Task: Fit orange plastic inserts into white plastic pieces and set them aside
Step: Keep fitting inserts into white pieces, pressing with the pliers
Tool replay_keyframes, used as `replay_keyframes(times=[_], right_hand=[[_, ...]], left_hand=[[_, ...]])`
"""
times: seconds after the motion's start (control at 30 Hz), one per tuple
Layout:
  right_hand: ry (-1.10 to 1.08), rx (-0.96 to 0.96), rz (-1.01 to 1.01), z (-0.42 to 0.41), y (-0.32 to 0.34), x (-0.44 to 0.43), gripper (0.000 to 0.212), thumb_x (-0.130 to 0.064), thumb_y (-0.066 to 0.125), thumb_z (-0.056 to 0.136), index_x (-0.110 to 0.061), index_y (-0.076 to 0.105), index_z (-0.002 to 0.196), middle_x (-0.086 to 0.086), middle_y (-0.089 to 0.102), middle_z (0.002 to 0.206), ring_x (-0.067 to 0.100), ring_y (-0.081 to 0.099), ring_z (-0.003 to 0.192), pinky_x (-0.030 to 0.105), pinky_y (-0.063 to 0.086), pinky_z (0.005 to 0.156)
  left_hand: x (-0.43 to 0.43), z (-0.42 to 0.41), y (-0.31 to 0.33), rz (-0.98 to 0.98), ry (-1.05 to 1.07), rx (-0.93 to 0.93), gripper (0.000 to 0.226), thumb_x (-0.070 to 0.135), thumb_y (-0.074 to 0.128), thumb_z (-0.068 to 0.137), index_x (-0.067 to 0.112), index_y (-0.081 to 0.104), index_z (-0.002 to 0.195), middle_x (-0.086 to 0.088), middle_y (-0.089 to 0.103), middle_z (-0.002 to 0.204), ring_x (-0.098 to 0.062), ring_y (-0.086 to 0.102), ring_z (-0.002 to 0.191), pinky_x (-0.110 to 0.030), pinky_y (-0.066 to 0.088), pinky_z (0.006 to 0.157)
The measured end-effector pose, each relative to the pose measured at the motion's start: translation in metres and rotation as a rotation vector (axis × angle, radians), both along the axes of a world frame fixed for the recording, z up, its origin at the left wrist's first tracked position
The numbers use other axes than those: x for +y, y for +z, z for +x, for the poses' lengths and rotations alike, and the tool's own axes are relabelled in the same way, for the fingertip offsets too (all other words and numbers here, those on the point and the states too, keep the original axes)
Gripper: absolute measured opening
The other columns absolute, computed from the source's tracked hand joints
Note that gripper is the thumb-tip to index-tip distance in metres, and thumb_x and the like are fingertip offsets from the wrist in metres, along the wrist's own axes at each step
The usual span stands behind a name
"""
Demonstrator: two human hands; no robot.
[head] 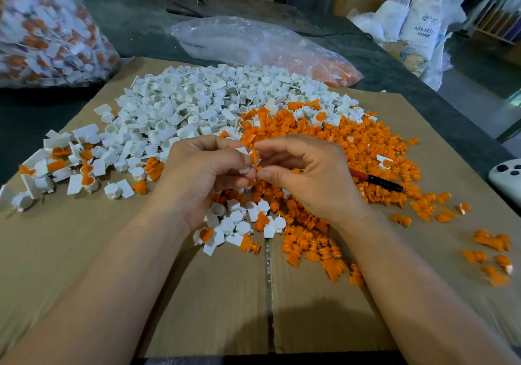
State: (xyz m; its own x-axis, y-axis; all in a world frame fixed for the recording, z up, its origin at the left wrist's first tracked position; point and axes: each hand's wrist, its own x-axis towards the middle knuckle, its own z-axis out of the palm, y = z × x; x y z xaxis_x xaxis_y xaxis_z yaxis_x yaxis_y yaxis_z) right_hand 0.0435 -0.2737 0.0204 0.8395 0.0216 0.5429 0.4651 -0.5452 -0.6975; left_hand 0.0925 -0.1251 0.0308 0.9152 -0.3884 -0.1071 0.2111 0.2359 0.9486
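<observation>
Left hand (203,172) grip pinches a small white plastic piece (244,169). Right hand (307,178) grip pinches an orange plastic insert (255,157) at its mouth, above the brown cardboard sheet (84,266). Fingers hide the joint, so seating is unclear. A few fitted pieces (84,172) lie left. The loose white pile (197,102) and loose orange pile (352,144) are large, so most work likely remains.

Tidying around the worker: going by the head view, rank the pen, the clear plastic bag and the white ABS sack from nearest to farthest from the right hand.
1. Pen, lying just right of the right hand.
2. Clear plastic bag, farther back, centre.
3. White ABS sack, far back right.
</observation>
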Motion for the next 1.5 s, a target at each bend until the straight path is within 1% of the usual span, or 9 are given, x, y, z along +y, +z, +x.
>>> replay_keyframes(times=[0.43,0.6,0.73,0.87,0.93,1.03,1.2,1.33,1.5], right_hand=[[0.01,0.003,0.02,-0.0006,0.0014,0.0007,0.041,-0.002,0.068,0.075,-0.022,0.056,0.108,-0.021,0.058,0.089,-0.006,0.062,0.082,0.01,0.049,0.074],[0.022,0.02,0.044,-0.0004,0.001,0.0,0.043,0.0,0.068,0.073,-0.022,0.056,0.108,-0.019,0.059,0.088,-0.005,0.062,0.082,0.011,0.05,0.073],[0.015,0.022,0.036,-0.0005,0.0014,-0.0001,0.044,0.0,0.07,0.072,-0.023,0.057,0.107,-0.019,0.059,0.088,-0.002,0.062,0.082,0.011,0.05,0.073],[0.01,0.016,0.032,-0.0008,0.0017,0.0011,0.043,-0.002,0.072,0.071,-0.023,0.057,0.106,-0.016,0.06,0.088,0.003,0.063,0.082,0.015,0.052,0.074],[0.002,0.019,0.038,-0.0007,0.0017,0.0011,0.043,-0.003,0.073,0.071,-0.022,0.058,0.106,-0.011,0.062,0.088,0.005,0.064,0.082,0.019,0.053,0.075],[-0.011,0.029,0.044,-0.0008,0.0023,0.0011,0.04,-0.003,0.073,0.071,-0.022,0.059,0.104,-0.007,0.064,0.088,0.008,0.065,0.083,0.023,0.054,0.076],[-0.018,-0.016,0.02,-0.0019,0.0047,0.0031,0.04,-0.008,0.073,0.07,-0.023,0.058,0.104,-0.013,0.061,0.089,0.005,0.064,0.083,0.02,0.054,0.074],[-0.05,-0.034,-0.029,-0.0019,0.0055,0.0027,0.032,-0.01,0.072,0.072,-0.013,0.065,0.103,-0.002,0.063,0.087,0.017,0.065,0.082,0.033,0.055,0.073],[-0.058,-0.018,-0.043,-0.0023,0.0056,0.0029,0.03,-0.01,0.073,0.072,-0.01,0.067,0.101,-0.002,0.063,0.087,0.014,0.063,0.081,0.026,0.054,0.073]], left_hand=[[-0.0008,0.001,-0.0002,0.004,0.001,0.017,0.015,-0.013,0.064,0.066,0.002,0.061,0.067,-0.007,0.063,0.049,-0.014,0.062,0.042,-0.016,0.048,0.039],[0.0,0.0012,-0.0005,0.019,0.007,0.022,0.015,-0.005,0.068,0.057,0.003,0.062,0.067,-0.007,0.061,0.047,-0.014,0.06,0.04,-0.015,0.045,0.037],[0.0001,0.0017,-0.0013,0.023,-0.001,0.013,0.015,-0.008,0.067,0.061,0.003,0.06,0.068,-0.004,0.059,0.045,-0.013,0.057,0.038,-0.015,0.044,0.036],[0.0006,0.0014,-0.0016,0.005,0.004,-0.032,0.015,0.005,0.07,0.044,0.008,0.064,0.058,-0.006,0.06,0.047,-0.015,0.058,0.039,-0.016,0.045,0.038],[0.0007,0.0016,-0.0025,0.026,0.003,-0.082,0.012,0.002,0.073,0.049,0.012,0.066,0.051,-0.006,0.061,0.048,-0.015,0.058,0.04,-0.018,0.046,0.04],[0.0008,0.0026,-0.0047,0.07,0.013,-0.144,0.023,-0.005,0.071,0.064,0.014,0.068,0.051,-0.005,0.063,0.05,-0.016,0.059,0.043,-0.021,0.05,0.044],[0.0007,0.0021,-0.0042,0.076,0.016,-0.171,0.024,-0.006,0.071,0.065,0.014,0.069,0.052,-0.005,0.064,0.051,-0.015,0.061,0.045,-0.022,0.052,0.046],[0.0006,0.0014,-0.0037,0.083,0.011,-0.178,0.026,-0.007,0.07,0.066,0.015,0.069,0.053,-0.005,0.064,0.051,-0.015,0.061,0.045,-0.022,0.052,0.047],[0.0005,0.0024,-0.0047,0.08,0.01,-0.169,0.028,-0.009,0.069,0.067,0.014,0.069,0.052,-0.005,0.063,0.05,-0.016,0.06,0.044,-0.022,0.051,0.045]])
